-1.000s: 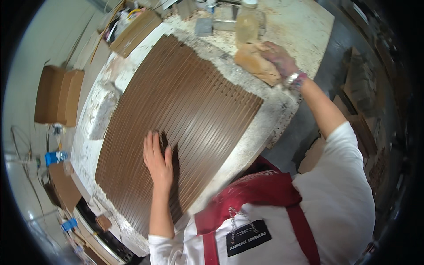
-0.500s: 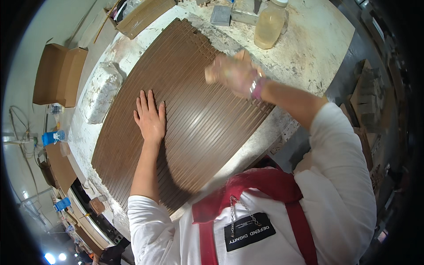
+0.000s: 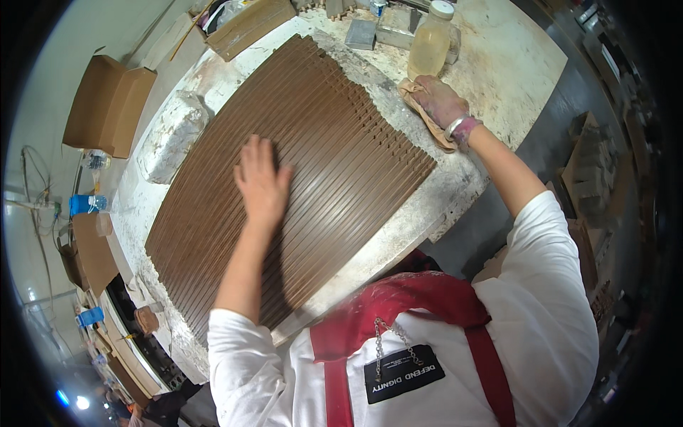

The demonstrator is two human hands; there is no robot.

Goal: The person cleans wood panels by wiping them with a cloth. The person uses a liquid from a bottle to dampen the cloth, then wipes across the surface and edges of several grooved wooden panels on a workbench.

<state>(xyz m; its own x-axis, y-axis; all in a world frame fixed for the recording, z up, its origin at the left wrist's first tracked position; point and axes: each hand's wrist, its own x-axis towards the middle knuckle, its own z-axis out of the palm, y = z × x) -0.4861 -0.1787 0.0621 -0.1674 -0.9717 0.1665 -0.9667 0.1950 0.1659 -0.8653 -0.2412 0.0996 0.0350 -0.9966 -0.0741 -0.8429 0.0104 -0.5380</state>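
Many narrow brown strips (image 3: 334,171) lie side by side on the white-smeared table, their far right ends stepped and uneven. My left hand (image 3: 262,181) rests palm down on the strips near their middle, fingers spread. Beyond the right ends of the strips, my right hand (image 3: 442,103) grips a crumpled tan cloth (image 3: 430,128), which hangs down below the fingers; whether it touches the table I cannot tell. A clear jar of yellowish liquid with a white lid (image 3: 430,43) stands just behind that hand.
A white-crusted block (image 3: 174,135) sits left of the strips. Grey metal blocks (image 3: 361,34) and a long cardboard box (image 3: 249,28) are at the table's far side. An opened cardboard box (image 3: 107,103) stands farther left. The table's edge (image 3: 455,220) runs close on the right.
My right hand has moved right with the cloth, from over the strips to beyond their ends. My left hand has slid slightly right and farther away on the strips.
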